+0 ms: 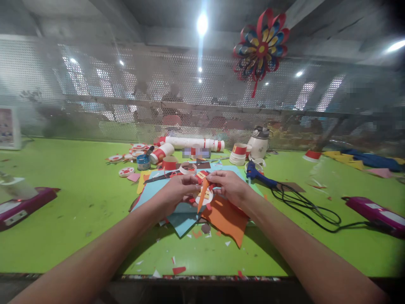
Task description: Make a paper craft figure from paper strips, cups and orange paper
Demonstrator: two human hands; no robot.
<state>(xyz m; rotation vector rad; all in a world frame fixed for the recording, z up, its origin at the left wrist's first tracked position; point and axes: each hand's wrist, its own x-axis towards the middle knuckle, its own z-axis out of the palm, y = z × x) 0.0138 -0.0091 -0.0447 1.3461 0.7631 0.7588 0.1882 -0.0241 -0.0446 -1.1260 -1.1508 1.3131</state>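
Note:
My left hand (181, 188) and my right hand (228, 185) meet over the middle of the green table (79, 211). Both pinch a narrow orange paper strip (201, 195) that hangs down between them. Under the strip lies a round white paper piece with red and yellow bits (207, 196). Below my hands lie an orange paper sheet (228, 219) and light blue sheets (183, 219). Fingers of both hands are curled and closed on the strip.
A blue glue gun (257, 174) with a black cord (303, 207) lies to the right. Tape rolls, a white tube (190, 142) and a white jar (258, 143) stand behind. Purple devices (22, 207) (376, 214) sit at both sides. Paper scraps litter the front edge. A paper pinwheel (261, 44) hangs above.

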